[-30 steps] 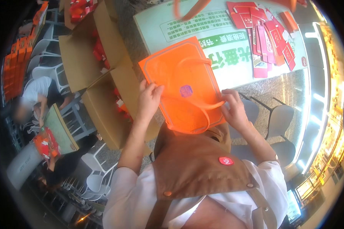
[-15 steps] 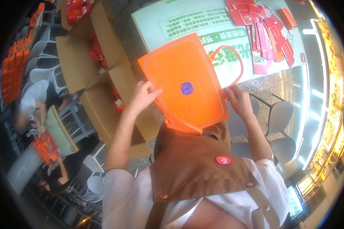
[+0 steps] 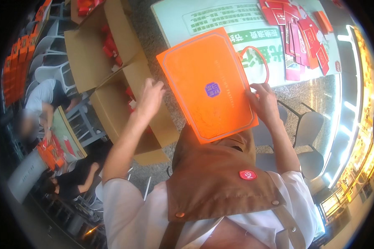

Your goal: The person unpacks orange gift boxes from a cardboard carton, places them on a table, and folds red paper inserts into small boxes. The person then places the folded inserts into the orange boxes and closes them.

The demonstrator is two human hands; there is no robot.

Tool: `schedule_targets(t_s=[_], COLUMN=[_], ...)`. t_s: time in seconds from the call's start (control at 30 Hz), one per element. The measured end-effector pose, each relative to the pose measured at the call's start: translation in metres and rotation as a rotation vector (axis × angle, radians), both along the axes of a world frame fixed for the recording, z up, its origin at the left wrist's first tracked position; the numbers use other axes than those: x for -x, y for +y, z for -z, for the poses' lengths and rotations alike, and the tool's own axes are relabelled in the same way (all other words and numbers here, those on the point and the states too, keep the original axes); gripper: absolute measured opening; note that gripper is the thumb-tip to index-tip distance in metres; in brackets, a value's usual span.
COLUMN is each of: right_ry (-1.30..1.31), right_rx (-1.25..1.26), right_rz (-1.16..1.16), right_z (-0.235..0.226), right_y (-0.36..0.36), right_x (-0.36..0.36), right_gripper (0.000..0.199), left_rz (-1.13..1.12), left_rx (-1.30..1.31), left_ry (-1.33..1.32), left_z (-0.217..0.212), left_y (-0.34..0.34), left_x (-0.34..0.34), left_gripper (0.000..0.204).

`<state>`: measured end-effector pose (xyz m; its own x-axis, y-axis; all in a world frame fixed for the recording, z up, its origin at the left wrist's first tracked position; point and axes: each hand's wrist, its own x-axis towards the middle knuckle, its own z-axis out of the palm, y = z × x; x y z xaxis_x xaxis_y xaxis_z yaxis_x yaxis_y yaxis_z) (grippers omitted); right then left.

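Observation:
An orange gift box with a blue emblem and a thin border line is held tilted in front of my brown apron. My right hand grips its right edge, close to the base of an orange loop handle. My left hand is off the box, a short way from its left edge, with fingers loosely bent and apart and nothing visible in them. The box's underside is hidden.
Open cardboard boxes with red items inside stand at left. Red packets lie on the pale table ahead. Grey chairs are at right. Two people work at a table on the far left, among white chairs and orange boxes.
My left hand has let go of the box's left side and moved away from it. The loop handle on that side has dropped out of sight. My right hand keeps hold.

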<state>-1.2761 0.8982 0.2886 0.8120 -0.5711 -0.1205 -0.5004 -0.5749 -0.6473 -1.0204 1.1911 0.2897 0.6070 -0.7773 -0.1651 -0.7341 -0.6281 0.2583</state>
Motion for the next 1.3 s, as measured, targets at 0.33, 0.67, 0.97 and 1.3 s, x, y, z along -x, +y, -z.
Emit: schedule_targets(t_s=[0.33, 0.67, 0.97, 1.3], right_ry=[-0.117, -0.259, -0.176, 0.032], right_rx=[-0.279, -0.363, -0.61, -0.58], right_rz=[0.018, 0.105, 0.206, 0.506], right_z=[0.019, -0.007, 0.014, 0.039], right_y=[0.016, 0.014, -0.03, 0.023], right_x=[-0.023, -0.015, -0.022, 0.097], right_gripper=[0.055, 0.05, 0.039, 0.049], left_rz=[-0.607, -0.545, -0.606, -0.29], left_rx=[0.525, 0.812, 0.69, 0.512], left_ry=[0.769, 0.929, 0.988, 0.314], left_z=[0.023, 0.003, 0.021, 0.024], left_y=[-0.037, -0.047, -0.068, -0.115], left_x=[0.096, 0.105, 0.062, -0.087], left_gripper=[0.059, 0.053, 0.043, 0.048])
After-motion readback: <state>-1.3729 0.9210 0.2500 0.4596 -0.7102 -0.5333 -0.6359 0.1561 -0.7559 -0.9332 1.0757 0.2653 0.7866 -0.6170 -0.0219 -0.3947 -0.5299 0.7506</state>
